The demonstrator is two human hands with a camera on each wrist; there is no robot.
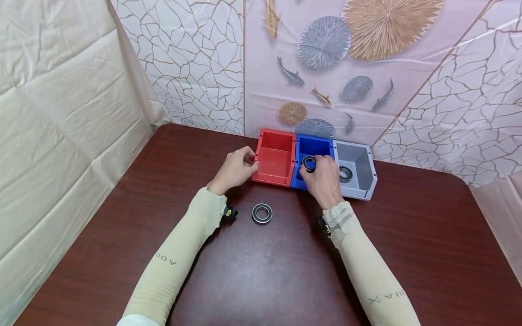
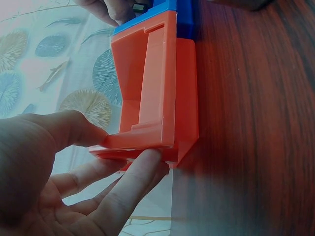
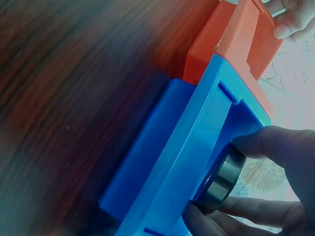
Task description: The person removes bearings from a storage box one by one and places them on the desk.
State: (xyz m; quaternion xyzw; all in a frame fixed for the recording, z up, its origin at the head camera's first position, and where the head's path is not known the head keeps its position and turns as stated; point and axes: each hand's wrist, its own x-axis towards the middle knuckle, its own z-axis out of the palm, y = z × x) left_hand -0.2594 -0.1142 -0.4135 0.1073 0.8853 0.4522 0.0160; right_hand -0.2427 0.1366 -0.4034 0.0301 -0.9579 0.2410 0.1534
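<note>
My right hand pinches a ball bearing by its rim, thumb on one side and fingers on the other, at the mouth of the blue bin. At the red bin, my left hand grips the left side wall between thumb and fingers; the left wrist view shows the thumb over the rim. Inside the grey bin a second bearing leans or lies near the left wall, partly beside my right hand. A third bearing lies flat on the table in front of the red bin.
The three bins stand side by side on a dark wooden table, close to its back edge. Behind them hangs a patterned cloth. A pale cloth hangs along the left side.
</note>
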